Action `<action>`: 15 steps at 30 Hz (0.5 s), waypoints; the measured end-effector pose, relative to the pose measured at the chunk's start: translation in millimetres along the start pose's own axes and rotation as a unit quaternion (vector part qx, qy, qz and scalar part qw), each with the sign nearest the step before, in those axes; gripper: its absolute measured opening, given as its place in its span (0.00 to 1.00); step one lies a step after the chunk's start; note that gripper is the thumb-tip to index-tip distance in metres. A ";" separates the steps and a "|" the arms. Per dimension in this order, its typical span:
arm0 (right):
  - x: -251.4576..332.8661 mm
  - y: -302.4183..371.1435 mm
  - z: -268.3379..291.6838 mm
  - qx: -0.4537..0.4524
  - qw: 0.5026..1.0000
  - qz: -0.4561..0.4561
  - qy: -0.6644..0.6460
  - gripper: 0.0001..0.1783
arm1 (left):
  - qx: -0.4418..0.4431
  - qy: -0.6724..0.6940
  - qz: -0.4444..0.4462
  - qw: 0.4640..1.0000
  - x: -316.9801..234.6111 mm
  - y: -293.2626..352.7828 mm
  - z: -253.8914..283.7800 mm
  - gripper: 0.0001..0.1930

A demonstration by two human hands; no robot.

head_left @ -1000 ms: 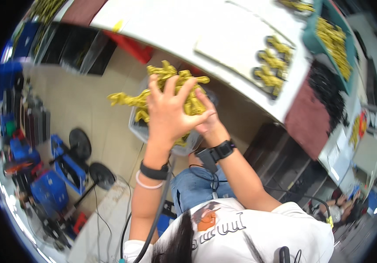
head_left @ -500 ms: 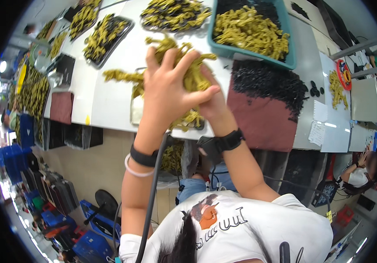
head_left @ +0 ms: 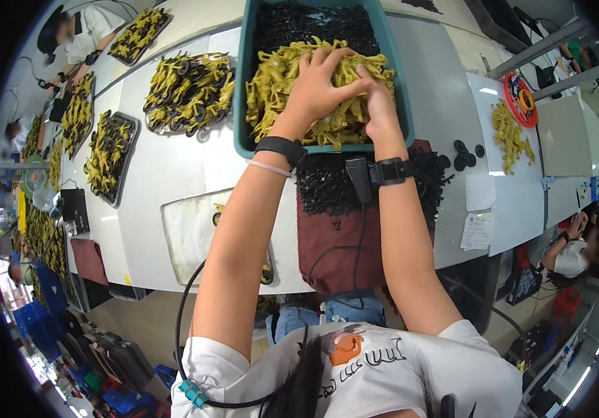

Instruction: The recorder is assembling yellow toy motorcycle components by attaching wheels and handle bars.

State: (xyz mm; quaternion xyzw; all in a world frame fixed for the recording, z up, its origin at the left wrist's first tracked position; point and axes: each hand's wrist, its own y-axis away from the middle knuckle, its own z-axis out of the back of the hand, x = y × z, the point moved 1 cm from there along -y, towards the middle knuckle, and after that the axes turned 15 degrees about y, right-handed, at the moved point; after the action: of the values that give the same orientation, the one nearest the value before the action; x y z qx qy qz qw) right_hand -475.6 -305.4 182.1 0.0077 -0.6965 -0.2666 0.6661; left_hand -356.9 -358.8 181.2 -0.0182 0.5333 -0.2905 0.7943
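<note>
A heap of yellow-green plastic parts (head_left: pixel 282 83) is gripped by both hands (left hand (head_left: pixel 315 85), right hand (head_left: pixel 377 101)). The fingers are curled into it, inside the teal bin (head_left: pixel 240 104) on the worktop (head_left: pixel 167 160).

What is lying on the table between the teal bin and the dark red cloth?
In the head view, a heap of small black parts fills that stretch, from the teal bin down to the dark red cloth. The wristbands of both hands cross above it.

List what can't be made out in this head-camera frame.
- Left hand and right hand: fingertips buried in the yellow-green parts, grip unclear.
- Teal bin: far end cut off by the top edge.
- Paper sheet: writing too small.
- Black parts: shapes indistinct.
</note>
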 end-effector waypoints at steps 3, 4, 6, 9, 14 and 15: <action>-9.3 -24.0 12.3 -0.006 0.994 0.066 0.091 0.22 | -0.041 -0.035 0.019 0.998 13.2 -16.1 -6.1 0.36; -13.4 -33.5 18.8 -0.024 0.982 0.048 0.182 0.23 | -0.041 -0.047 0.042 0.997 18.5 -17.5 -8.7 0.37; -27.2 -49.9 26.3 -0.053 0.951 0.067 0.297 0.24 | -0.039 -0.061 0.068 0.995 22.5 -20.1 -11.4 0.39; -39.8 -63.5 37.4 -0.129 0.895 0.141 0.403 0.25 | -0.011 -0.132 0.120 0.984 21.6 -28.8 -19.6 0.43; -22.7 -39.1 43.9 -0.145 0.908 0.113 0.376 0.30 | -0.046 -0.222 0.196 0.954 46.9 -36.3 -13.8 0.48; -19.4 -32.4 47.5 -0.147 0.906 0.111 0.380 0.30 | -0.050 -0.232 0.213 0.948 52.6 -36.9 -13.5 0.47</action>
State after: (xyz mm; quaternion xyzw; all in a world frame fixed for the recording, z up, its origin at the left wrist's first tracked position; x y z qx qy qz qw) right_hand -528.9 -309.0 153.2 -0.0670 -0.3398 -0.2677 0.8991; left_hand -371.0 -410.9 143.9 -0.0104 0.3398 -0.0749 0.9375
